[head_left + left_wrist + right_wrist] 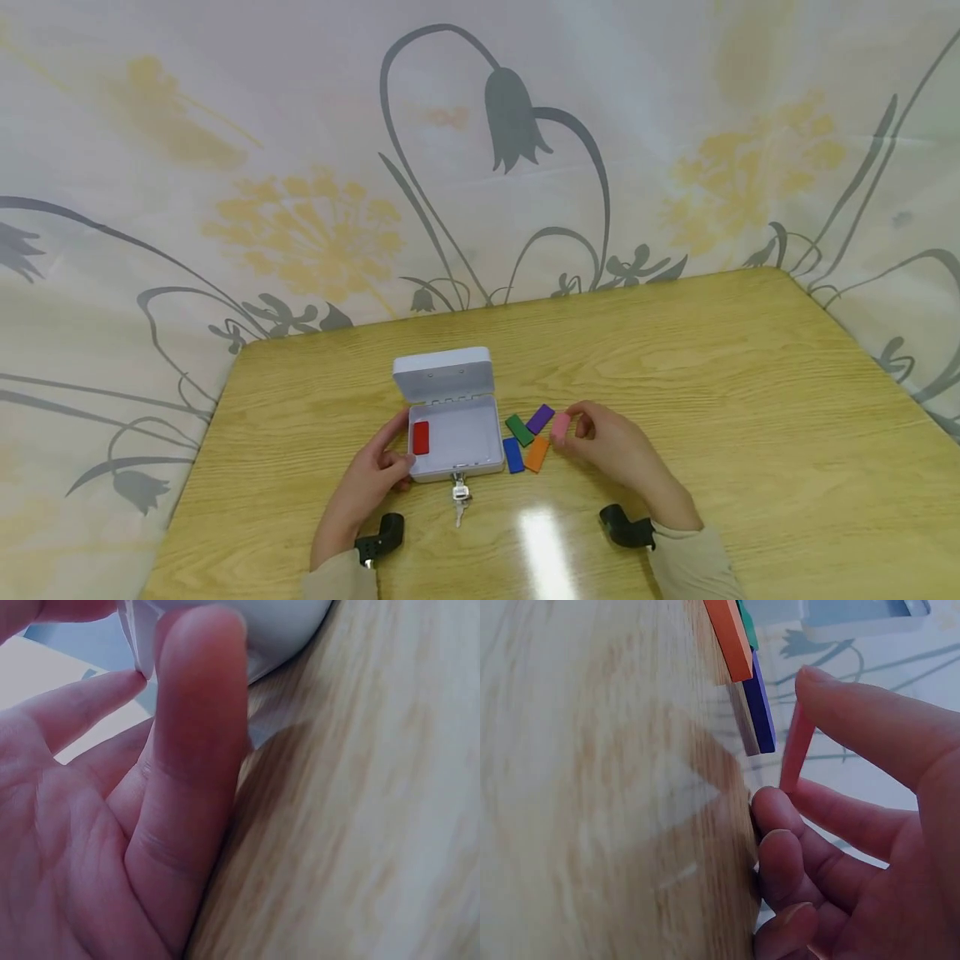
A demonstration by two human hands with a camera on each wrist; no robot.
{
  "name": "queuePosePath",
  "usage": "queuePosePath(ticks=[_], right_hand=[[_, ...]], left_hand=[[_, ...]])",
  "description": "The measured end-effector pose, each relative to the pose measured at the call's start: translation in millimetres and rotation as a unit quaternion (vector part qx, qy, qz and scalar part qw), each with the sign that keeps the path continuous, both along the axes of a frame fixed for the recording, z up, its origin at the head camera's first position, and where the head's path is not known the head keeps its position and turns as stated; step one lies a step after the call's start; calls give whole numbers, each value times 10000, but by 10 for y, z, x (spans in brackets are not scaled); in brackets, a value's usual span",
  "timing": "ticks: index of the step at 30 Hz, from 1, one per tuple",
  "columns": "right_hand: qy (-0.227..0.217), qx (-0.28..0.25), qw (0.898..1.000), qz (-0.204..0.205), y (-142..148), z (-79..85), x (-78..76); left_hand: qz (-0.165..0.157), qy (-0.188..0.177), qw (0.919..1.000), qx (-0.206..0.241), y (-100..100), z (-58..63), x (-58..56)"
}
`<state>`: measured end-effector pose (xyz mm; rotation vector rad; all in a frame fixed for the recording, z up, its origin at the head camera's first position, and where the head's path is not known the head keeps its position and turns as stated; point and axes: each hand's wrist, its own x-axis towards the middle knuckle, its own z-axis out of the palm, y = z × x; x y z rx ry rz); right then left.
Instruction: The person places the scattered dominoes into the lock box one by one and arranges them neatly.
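A white metal cash box point(456, 468) stands on the table with its lid point(444, 375) raised. Inside, at the left, lies a red block point(421, 437). Keys point(461, 493) hang from the lock at the front. My left hand point(375, 465) grips the box's near left corner, thumb at the front and fingers along the left side. My right hand point(611, 442) pinches a pink block point(798, 746) between thumb and fingertip, with the other fingers curled near the tabletop. Just left of it lie a purple block point(540, 419), a green block point(519, 430), an orange block point(536, 454) and a blue block point(513, 456).
The wood-grain table point(712, 358) reaches back to a flower-patterned curtain point(315, 150), which also hangs at both sides. A black wrist mount point(380, 537) sits on the left wrist and another mount point(626, 527) on the right.
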<state>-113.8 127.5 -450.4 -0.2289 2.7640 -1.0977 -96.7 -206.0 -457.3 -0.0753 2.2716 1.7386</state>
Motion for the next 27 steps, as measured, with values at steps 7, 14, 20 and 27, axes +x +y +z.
queuePosePath(ticks=[7,14,20,27], right_hand=[[8,-92,10000,23,-3,-1,-24],[46,-319,9995,60,-35,9,-17],[113,-356,9993,101,-75,16,-16],[171,-493,9984,202,-140,7,-13]], left_hand=[[-60,54,10000,0,-18,-6,-8],[-281,205,9994,20,-26,-18,-2],[-291,199,9993,-148,-29,-11,5],[-145,245,9995,-153,-25,-38,4]])
